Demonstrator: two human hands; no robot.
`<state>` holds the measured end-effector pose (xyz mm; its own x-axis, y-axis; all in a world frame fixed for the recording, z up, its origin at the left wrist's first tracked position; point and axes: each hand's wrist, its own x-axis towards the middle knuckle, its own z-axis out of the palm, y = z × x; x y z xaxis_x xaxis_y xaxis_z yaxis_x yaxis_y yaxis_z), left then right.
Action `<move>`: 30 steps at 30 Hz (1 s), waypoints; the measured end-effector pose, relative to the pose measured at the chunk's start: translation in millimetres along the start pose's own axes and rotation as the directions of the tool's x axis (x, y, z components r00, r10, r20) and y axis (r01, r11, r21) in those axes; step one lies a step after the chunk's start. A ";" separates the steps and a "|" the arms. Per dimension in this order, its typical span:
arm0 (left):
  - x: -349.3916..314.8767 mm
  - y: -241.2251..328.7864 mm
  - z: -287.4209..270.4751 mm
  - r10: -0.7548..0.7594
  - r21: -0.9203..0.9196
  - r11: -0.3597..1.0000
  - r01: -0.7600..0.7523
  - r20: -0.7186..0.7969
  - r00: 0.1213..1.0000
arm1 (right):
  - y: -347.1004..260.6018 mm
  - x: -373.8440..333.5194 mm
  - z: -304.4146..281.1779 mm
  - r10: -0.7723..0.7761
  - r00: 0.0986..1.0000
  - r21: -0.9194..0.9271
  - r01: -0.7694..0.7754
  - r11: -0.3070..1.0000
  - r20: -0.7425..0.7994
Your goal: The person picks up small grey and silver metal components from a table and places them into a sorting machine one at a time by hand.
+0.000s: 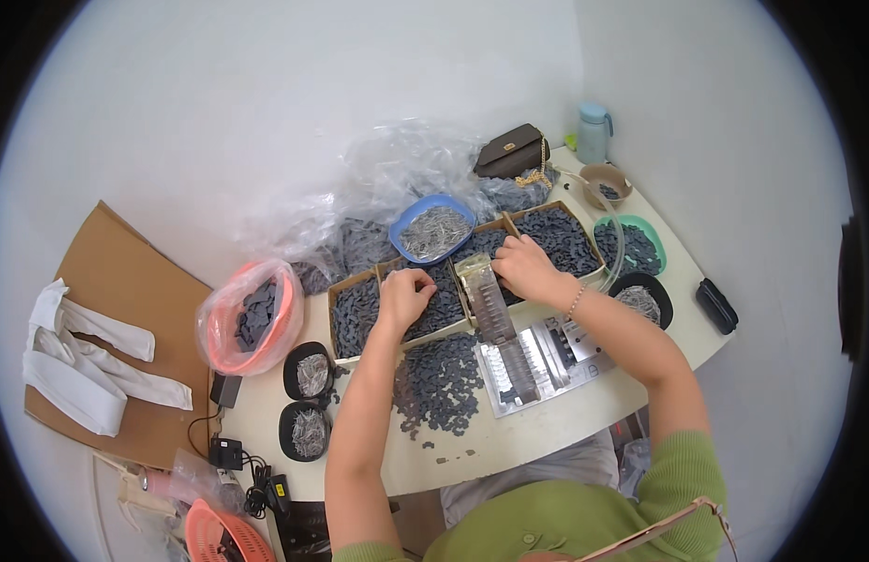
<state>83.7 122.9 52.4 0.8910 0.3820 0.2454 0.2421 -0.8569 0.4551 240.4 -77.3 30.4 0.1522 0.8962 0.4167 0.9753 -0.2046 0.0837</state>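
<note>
Small dark parts fill a cardboard tray on the pale counter. The left hand rests curled on them, fingers bunched; whether it pinches any I cannot tell. At three o'clock, the right hand lies on a neighbouring tray, its grip hidden. Between the hands stands a metal jig. A blue bowl sits at twelve o'clock, loose parts at six.

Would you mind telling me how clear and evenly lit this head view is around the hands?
Head view: soft, even light, only faint shadows; the left hand and right hand are sharp; slight glare on the metal jig and clear plastic bags; fisheye bends the table edge; dark vignette at corners.
</note>
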 end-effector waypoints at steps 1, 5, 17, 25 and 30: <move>-1.1 -0.3 -4.0 -0.026 -0.029 0.999 0.026 0.007 1.000 | 1.9 0.1 -1.3 -0.002 1.000 0.008 0.002 1.000 0.007; -15.8 15.8 -20.0 -0.097 -0.307 0.944 0.118 0.083 0.992 | 5.3 -5.2 -2.9 0.085 0.995 0.093 -0.081 0.992 -0.045; -161.1 88.2 51.2 0.510 0.022 0.860 -0.509 -0.004 0.860 | -55.2 -76.6 -56.0 0.007 0.997 0.692 -0.056 0.720 0.073; -185.3 118.1 53.5 0.562 0.566 0.608 -0.557 0.188 0.806 | -83.5 -95.2 -37.3 -0.141 0.989 0.517 0.144 0.844 -0.046; -195.2 110.3 53.6 0.564 0.392 0.753 -0.529 0.030 0.825 | -93.8 -95.8 -36.4 -0.271 0.961 0.408 0.269 0.872 -0.053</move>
<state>-43.0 -64.8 8.9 0.8833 -0.1789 0.4334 -0.1387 -0.9827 -0.1230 128.5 -158.3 15.6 -0.1270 0.8958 0.4259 0.9572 0.2233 -0.1843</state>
